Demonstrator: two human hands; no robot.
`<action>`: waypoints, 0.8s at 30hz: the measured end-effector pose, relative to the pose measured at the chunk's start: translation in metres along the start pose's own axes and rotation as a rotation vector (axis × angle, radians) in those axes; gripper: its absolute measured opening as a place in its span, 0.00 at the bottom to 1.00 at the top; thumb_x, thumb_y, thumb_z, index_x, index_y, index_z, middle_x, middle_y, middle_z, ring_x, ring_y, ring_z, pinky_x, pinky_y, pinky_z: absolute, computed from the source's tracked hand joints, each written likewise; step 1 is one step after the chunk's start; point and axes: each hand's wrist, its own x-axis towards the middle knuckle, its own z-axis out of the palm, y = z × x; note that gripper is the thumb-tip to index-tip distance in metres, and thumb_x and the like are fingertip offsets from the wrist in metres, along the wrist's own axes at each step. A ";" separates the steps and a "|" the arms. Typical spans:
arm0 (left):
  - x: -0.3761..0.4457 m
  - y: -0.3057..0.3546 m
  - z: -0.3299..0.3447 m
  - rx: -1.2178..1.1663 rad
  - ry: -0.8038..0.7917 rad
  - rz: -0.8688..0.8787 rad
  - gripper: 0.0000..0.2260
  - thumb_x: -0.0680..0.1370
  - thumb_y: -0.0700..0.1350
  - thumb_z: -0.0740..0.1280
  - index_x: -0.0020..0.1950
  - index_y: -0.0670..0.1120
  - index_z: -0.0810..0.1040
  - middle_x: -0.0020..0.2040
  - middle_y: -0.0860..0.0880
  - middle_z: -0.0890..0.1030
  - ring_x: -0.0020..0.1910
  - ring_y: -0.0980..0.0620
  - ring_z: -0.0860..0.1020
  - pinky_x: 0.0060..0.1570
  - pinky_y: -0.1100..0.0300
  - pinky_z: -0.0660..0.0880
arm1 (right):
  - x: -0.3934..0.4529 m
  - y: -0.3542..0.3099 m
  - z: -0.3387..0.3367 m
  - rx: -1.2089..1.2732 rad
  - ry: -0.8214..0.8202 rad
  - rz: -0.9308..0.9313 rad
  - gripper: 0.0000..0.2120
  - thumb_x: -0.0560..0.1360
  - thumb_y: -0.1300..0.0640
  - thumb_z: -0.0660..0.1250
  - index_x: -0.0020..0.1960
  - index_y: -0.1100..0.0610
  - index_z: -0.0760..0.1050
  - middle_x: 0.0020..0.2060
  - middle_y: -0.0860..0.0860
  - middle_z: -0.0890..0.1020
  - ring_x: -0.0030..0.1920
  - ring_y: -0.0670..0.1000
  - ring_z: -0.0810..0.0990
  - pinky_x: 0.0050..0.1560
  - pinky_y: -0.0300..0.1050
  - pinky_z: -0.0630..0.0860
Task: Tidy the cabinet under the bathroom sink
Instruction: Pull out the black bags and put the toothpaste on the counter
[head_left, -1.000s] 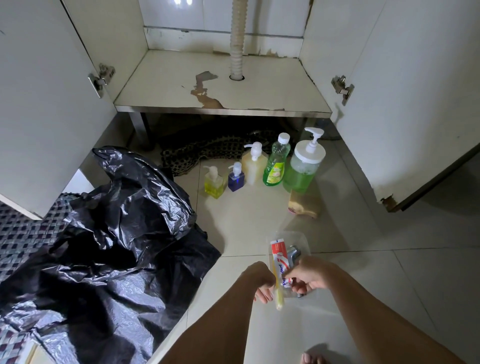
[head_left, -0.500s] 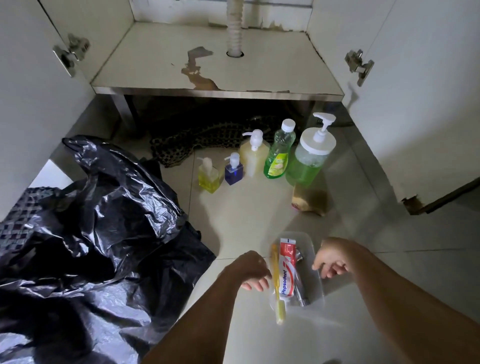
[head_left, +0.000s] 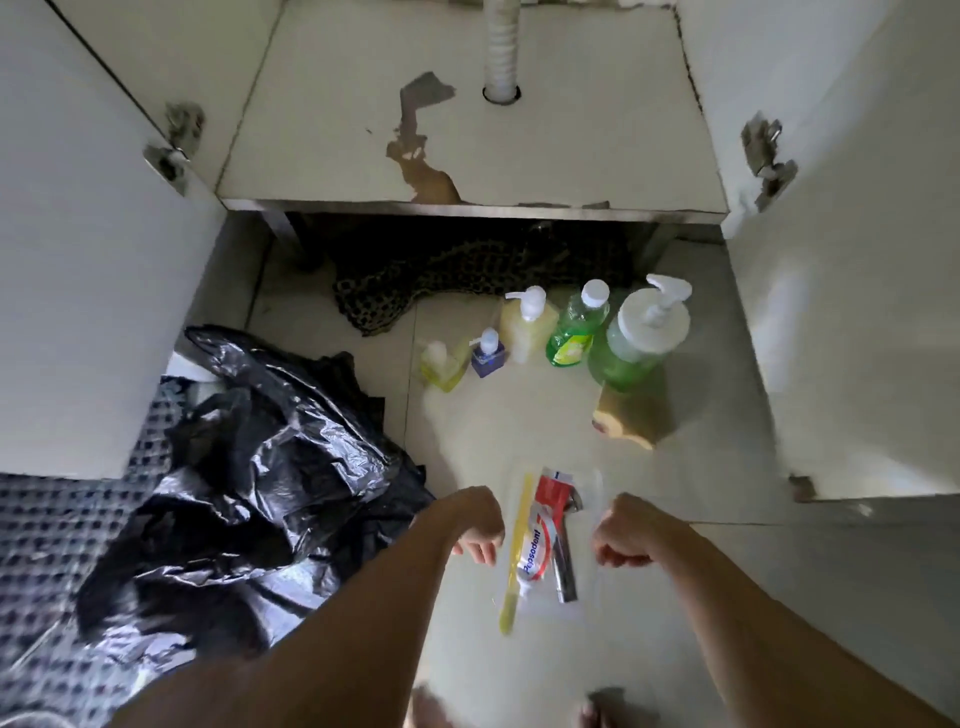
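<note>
A clear plastic tray (head_left: 589, 499) sits on the floor tiles in front of me. It holds a red toothpaste tube (head_left: 540, 540), a yellow toothbrush (head_left: 514, 571) and a metal piece (head_left: 563, 561). My left hand (head_left: 478, 525) curls its fingers at the tray's left edge. At the right edge, my right hand (head_left: 623, 530) is curled the same way. The open cabinet (head_left: 363, 130) under the sink has a bare, peeling floor with the white drain pipe (head_left: 501, 47) passing through it.
Several soap bottles stand on the floor by the cabinet: a big green pump bottle (head_left: 631, 348), a green dish bottle (head_left: 574, 332), a pale yellow pump (head_left: 524, 327), and small blue (head_left: 487, 356) and yellow (head_left: 441, 364) ones. A tan sponge (head_left: 626, 415) lies nearby. A black rubbish bag (head_left: 260, 467) lies at left.
My right hand let go of the toothpaste and moved to the right. Both hands then came to the tray's sides. The view tilted down toward the floor.
</note>
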 end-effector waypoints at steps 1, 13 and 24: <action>-0.028 0.003 -0.002 -0.010 0.015 0.004 0.13 0.82 0.39 0.54 0.60 0.35 0.74 0.60 0.41 0.80 0.60 0.49 0.79 0.45 0.60 0.76 | -0.024 -0.005 -0.009 0.005 0.003 -0.017 0.12 0.71 0.62 0.67 0.29 0.57 0.77 0.19 0.48 0.77 0.14 0.41 0.70 0.22 0.32 0.67; -0.468 0.073 -0.059 -0.324 0.443 0.032 0.13 0.80 0.39 0.58 0.62 0.36 0.75 0.58 0.38 0.81 0.28 0.56 0.73 0.22 0.68 0.70 | -0.415 -0.084 -0.180 0.051 0.256 -0.330 0.05 0.73 0.59 0.65 0.39 0.55 0.70 0.40 0.53 0.78 0.46 0.55 0.77 0.41 0.42 0.69; -0.648 0.046 -0.164 -0.491 0.804 0.143 0.13 0.80 0.40 0.60 0.61 0.38 0.77 0.58 0.38 0.80 0.47 0.44 0.81 0.38 0.62 0.77 | -0.551 -0.234 -0.282 -0.019 0.413 -0.605 0.09 0.71 0.60 0.65 0.32 0.61 0.74 0.33 0.57 0.81 0.37 0.56 0.79 0.41 0.46 0.74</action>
